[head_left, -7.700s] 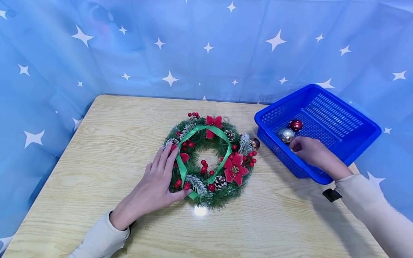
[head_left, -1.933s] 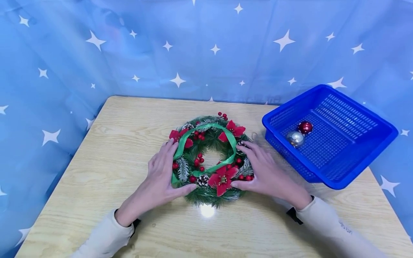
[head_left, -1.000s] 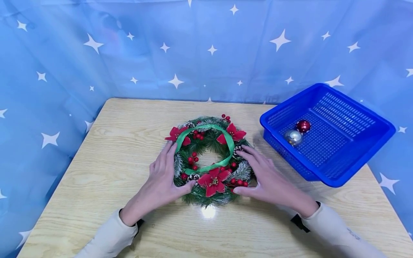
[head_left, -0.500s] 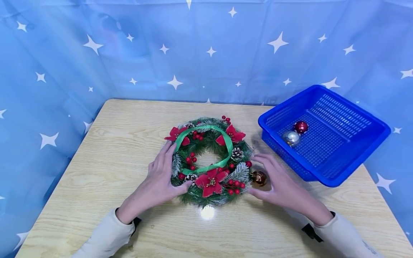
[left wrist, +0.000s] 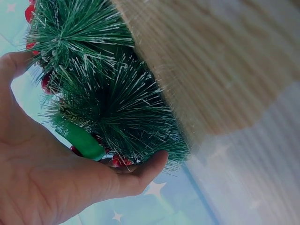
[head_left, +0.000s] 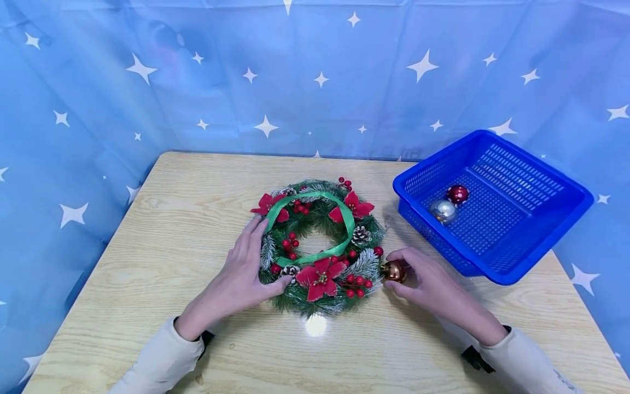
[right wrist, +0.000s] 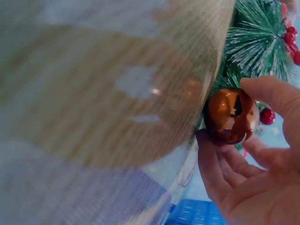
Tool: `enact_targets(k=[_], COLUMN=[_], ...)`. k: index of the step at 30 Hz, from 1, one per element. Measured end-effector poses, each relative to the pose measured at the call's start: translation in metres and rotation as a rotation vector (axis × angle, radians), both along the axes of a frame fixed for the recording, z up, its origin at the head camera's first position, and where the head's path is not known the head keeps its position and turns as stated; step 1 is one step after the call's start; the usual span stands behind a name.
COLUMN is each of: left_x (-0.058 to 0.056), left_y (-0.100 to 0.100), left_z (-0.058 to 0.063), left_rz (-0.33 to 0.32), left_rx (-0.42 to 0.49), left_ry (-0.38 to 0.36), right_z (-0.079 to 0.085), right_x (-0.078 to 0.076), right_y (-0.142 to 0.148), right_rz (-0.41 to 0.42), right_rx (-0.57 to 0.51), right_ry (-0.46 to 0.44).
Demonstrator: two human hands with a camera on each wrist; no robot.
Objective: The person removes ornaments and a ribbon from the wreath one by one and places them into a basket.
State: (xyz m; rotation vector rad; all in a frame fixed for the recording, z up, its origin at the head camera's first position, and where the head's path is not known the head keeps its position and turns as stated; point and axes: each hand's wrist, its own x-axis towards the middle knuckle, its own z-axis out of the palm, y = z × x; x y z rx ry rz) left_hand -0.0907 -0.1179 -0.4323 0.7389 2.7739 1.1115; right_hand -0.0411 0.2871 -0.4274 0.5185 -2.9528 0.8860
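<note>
A green Christmas wreath lies flat on the table, trimmed with red poinsettias, berries, pinecones and a green ribbon. My left hand grips its left side; the left wrist view has the thumb on one side of the green needles and a finger at the other. At the wreath's lower right edge sits a shiny copper bauble. My right hand holds this bauble between thumb and fingers, as the right wrist view shows, with the bauble close against the wreath.
A blue plastic basket stands at the table's right, with a silver bauble and a red dotted bauble inside. Behind the wooden table hangs a blue cloth with white stars.
My right hand left the basket, then both hands turned the wreath clockwise. Lately the right hand slid off the wreath to the right and closed around the copper bauble; the left hand stayed.
</note>
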Motion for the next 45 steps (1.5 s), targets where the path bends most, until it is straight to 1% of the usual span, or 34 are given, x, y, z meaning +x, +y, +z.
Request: enact_targets(k=[3,6,11,15,23,33,45], left_x=[0.000,0.000,0.000,0.001,0.000,0.001,0.002], left_y=[-0.001,-0.002,-0.002,-0.001,0.000,0.000,-0.001], left_z=[0.000,0.000,0.001,0.000,0.000,0.000,-0.001], left_rz=[-0.001,-0.002,0.000,0.003,0.004,0.011,-0.002], left_rx=[-0.002,-0.008,-0.015,-0.011,-0.006,-0.012,-0.008], left_ry=[-0.007,-0.007,-0.002,-0.010,-0.008,-0.015,-0.018], right_z=[0.001,0.002,0.007,0.014,0.023,0.040,0.057], right_x=[0.001,0.002,0.002,0.001,-0.003,-0.003,-0.005], right_y=[0.001,0.001,0.004,0.004,0.002,0.004,0.012], right_rz=[-0.016,-0.031,-0.041,-0.053,-0.069,-0.135,-0.164], right_rx=[-0.021,-0.057,-0.156,-0.200,-0.292,-0.368,-0.362], right_ry=[-0.018,-0.015,0.048,0.098,0.160,0.123,0.113])
